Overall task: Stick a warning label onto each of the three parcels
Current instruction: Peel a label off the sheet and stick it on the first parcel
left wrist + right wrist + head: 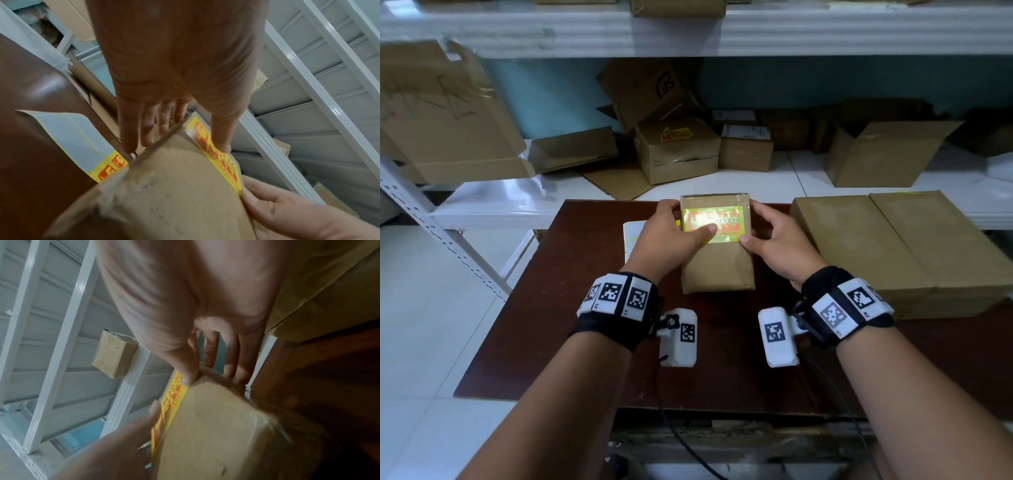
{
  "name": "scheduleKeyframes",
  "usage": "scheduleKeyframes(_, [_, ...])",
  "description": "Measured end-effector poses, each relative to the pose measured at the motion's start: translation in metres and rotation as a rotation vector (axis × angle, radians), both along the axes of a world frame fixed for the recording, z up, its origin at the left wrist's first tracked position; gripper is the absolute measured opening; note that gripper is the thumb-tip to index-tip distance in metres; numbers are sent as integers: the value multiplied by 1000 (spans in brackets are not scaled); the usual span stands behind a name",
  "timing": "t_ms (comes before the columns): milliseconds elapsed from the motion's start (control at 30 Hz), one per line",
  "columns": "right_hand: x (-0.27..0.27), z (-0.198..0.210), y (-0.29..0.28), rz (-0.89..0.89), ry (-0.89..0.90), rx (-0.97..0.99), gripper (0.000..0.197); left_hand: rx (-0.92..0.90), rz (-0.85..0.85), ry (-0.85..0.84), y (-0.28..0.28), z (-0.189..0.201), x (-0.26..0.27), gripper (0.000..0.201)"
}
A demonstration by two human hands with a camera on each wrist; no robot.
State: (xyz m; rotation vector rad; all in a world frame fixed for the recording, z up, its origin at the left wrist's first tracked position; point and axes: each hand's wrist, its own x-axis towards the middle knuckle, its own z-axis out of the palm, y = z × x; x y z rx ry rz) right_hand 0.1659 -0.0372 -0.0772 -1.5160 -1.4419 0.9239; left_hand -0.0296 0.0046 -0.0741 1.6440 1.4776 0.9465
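A brown paper-wrapped parcel (pixel 717 263) lies on the dark table (pixel 571 308) in the head view. A yellow warning label (pixel 722 219) with red print sits on its top. My left hand (pixel 674 229) has straight fingers down the parcel's left side and its thumb pressing on the label (pixel 218 155). My right hand (pixel 770 236) lies along the right side, its thumb on the label's near right corner (pixel 172 399). Two larger brown parcels (pixel 859 246) (pixel 941 246) lie side by side to the right. A label sheet (pixel 82 142) lies left of the parcel, partly hidden by my left hand.
White shelving (pixel 517 205) behind the table holds several cardboard boxes (pixel 678 150), one with a yellow label. A flattened carton (pixel 441 113) hangs at the upper left. White tiled floor (pixel 421 308) is to the left of the table.
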Motion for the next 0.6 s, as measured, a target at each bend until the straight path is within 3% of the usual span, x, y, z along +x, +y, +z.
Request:
scheduleKeyframes(133, [-7, -2, -2, 9, -8, 5, 71, 55, 74, 82, -2, 2, 1, 75])
scheduleKeyframes(333, [-6, 1, -4, 12, 27, 1, 71, 101, 89, 24, 5, 3, -13, 24])
scheduleKeyframes(500, [-6, 0, -3, 13, 8, -2, 71, 4, 85, -97, 7, 4, -17, 41])
scheduleKeyframes(600, [-6, 0, -3, 6, -17, 2, 71, 41, 92, -45, 6, 4, -14, 45])
